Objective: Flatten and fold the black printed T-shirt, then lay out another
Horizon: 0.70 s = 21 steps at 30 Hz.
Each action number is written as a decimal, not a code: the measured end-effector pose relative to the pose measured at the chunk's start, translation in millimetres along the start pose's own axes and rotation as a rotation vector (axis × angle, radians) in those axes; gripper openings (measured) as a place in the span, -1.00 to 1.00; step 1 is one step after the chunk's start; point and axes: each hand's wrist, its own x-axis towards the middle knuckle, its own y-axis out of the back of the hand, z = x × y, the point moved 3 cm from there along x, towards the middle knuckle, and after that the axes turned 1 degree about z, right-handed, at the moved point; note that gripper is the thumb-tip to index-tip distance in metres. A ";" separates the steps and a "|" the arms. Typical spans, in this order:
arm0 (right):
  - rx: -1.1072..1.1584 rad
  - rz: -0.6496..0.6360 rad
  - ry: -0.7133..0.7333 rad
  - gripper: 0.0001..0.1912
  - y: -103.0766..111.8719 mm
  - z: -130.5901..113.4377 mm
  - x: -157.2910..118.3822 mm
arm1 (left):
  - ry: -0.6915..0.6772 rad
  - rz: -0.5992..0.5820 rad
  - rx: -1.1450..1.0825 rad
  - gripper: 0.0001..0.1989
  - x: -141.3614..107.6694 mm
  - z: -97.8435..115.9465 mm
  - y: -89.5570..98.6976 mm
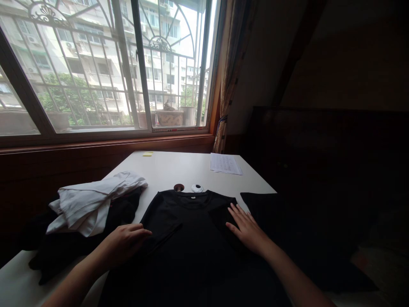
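Note:
A black T-shirt [198,243] lies spread on the white table, its collar toward the window and both short sleeves folded inward over the body. My left hand [131,238] is at the shirt's left edge, fingers curled together on the cloth by the sleeve; the fingertips are partly hidden. On the other shoulder, my right hand [246,228] rests flat with its fingers spread, pressing on the folded sleeve. The lower part of the shirt runs out of view toward me.
White cloth [86,200] lies heaped on dark garments [124,209] at the left. More dark fabric [271,213] is at the right. Papers [225,163], a yellow note [147,154], a round white object [197,187] and a cable hole [179,187] mark the white table [175,166] below the window.

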 end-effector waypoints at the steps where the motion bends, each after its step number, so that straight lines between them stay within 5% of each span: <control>1: 0.002 0.001 0.003 -0.14 -0.1 0.1 0.1 | -0.006 -0.003 0.002 -0.70 -0.1 0.4 0.3; 11: -0.001 0.000 0.003 -0.12 -2.0 1.5 0.6 | -0.113 0.028 0.078 -0.60 6.9 6.5 -6.6; 21: 0.006 0.002 0.003 -0.15 -2.3 1.5 1.2 | 0.035 -0.046 0.201 -0.37 5.6 -19.0 -37.2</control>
